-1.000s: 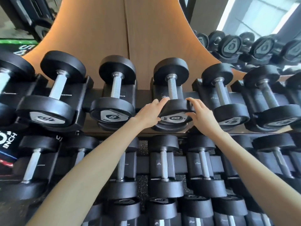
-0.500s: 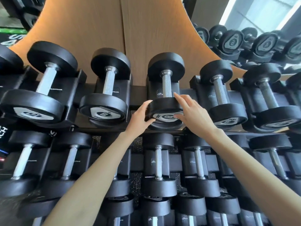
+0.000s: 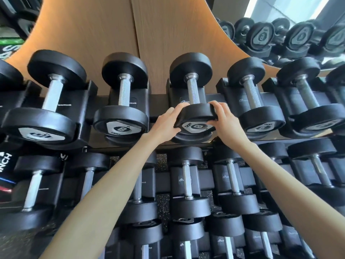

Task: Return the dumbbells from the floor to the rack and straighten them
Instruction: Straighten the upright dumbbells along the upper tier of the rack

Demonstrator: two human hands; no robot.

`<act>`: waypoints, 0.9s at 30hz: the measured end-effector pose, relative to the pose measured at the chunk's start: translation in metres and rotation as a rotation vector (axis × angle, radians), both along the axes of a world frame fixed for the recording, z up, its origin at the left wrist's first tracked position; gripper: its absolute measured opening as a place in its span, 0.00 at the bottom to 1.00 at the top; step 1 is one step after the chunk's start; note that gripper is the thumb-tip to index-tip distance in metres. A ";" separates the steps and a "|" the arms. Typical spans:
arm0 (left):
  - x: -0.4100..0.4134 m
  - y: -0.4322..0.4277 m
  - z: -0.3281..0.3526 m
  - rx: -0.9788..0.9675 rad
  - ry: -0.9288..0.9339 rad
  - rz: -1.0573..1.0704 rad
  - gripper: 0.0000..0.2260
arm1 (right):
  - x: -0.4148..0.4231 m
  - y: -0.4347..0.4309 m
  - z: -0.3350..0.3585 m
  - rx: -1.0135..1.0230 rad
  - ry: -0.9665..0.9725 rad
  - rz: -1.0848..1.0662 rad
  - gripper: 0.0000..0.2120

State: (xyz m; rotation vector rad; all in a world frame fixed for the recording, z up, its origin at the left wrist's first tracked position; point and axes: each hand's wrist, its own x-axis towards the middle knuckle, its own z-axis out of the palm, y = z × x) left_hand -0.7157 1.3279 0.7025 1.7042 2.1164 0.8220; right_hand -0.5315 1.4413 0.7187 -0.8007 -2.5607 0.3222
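Leftmost top-row dumbbell (image 3: 9, 75) cut off by edge.

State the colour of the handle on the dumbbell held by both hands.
Silver metal, with a knurled texture; the dumbbell handle shows best in the head view.

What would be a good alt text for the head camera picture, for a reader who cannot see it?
Two bare hands, left hand and right hand, grip the near end of a dumbbell marked 8 on the top shelf of a rack. More dumbbells fill the shelves beside and below.
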 end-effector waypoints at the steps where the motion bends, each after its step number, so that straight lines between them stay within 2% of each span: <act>1: 0.000 0.000 0.010 -0.040 0.071 -0.028 0.39 | 0.002 0.001 -0.004 -0.087 0.058 -0.018 0.25; 4: 0.005 0.008 0.034 -0.125 0.317 -0.061 0.40 | 0.006 0.000 -0.016 -0.314 0.188 -0.038 0.25; 7: 0.015 0.009 0.042 -0.092 0.413 -0.031 0.39 | 0.008 0.000 -0.017 -0.427 0.218 -0.025 0.24; 9: 0.011 0.001 0.032 -0.036 0.359 -0.036 0.40 | 0.008 0.001 -0.010 -0.408 0.150 -0.007 0.24; 13: 0.006 -0.018 -0.005 0.162 0.101 0.031 0.41 | 0.003 -0.006 0.009 0.038 -0.035 0.078 0.29; 16: 0.011 -0.010 -0.027 0.325 -0.090 0.049 0.40 | -0.013 -0.016 0.021 0.186 -0.072 0.179 0.31; 18: 0.009 -0.005 -0.035 0.354 -0.211 0.061 0.40 | -0.024 -0.017 0.024 0.153 -0.113 0.193 0.29; 21: 0.001 -0.001 -0.047 0.301 -0.322 0.084 0.41 | -0.029 -0.010 0.024 -0.026 -0.087 0.188 0.23; 27: 0.005 0.004 -0.034 0.171 -0.219 0.041 0.40 | -0.018 0.001 0.017 -0.176 0.078 0.190 0.20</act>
